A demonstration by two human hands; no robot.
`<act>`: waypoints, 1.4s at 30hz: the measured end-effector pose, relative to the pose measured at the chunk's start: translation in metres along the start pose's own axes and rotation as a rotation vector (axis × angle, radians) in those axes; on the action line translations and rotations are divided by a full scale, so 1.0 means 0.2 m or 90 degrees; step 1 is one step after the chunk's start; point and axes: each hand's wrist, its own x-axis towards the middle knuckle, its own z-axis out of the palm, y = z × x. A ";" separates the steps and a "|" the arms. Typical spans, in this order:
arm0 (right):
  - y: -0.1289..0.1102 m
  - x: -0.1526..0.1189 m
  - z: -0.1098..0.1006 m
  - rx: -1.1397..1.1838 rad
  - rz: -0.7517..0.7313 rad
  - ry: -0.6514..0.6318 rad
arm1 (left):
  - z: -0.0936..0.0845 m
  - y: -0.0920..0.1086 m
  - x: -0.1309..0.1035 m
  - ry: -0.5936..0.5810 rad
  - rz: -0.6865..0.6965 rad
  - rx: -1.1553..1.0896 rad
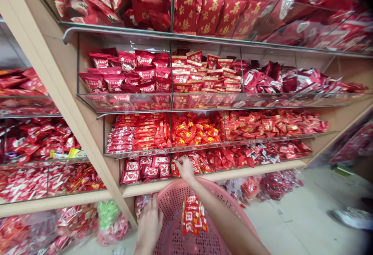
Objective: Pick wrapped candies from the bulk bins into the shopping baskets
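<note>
My left hand point(150, 222) is at the left rim of a pink plastic basket point(170, 200) with holes in its wall, its fingers closed over the edge. Inside the basket lie several red packets point(192, 216) with white and gold print. Beyond the far rim, my right hand point(185, 167) reaches into a bottom-shelf compartment of small red wrapped packets point(201, 161). Its thumb and fingers are pinched together; whatever is between them is too small to make out. Just left of it, red packets with heart pictures point(151, 170) fill the neighbouring compartment.
Glass-fronted shelves point(134, 103) full of red packets rise ahead. A wooden upright point(55, 88) separates them from another rack at left. Filled plastic bags point(279, 183) lie on the floor under the bottom shelf. A shoe point(352, 218) shows at the right on the tiled floor point(291, 224).
</note>
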 end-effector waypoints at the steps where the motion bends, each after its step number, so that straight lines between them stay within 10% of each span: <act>1: 0.01 0.00 0.01 0.027 0.004 -0.002 | 0.00 0.00 0.00 0.001 0.001 0.000; 11: -0.07 -0.21 -0.23 0.297 -0.043 0.005 | -0.02 0.02 -0.01 0.066 0.005 -0.054; 16: 0.02 -0.50 -0.35 0.306 0.012 -0.156 | -0.09 0.06 -0.02 0.105 0.106 -0.271; 25: 0.15 -0.70 -0.25 0.249 0.017 -0.339 | -0.02 0.19 -0.09 -0.238 0.144 -0.615; 34: 0.31 -0.77 -0.18 0.362 0.152 -0.388 | -0.02 0.18 -0.05 -0.287 -0.019 -0.787; 42: 0.28 -0.74 -0.20 0.380 0.210 -0.380 | -0.03 0.17 -0.05 -0.163 0.045 -0.681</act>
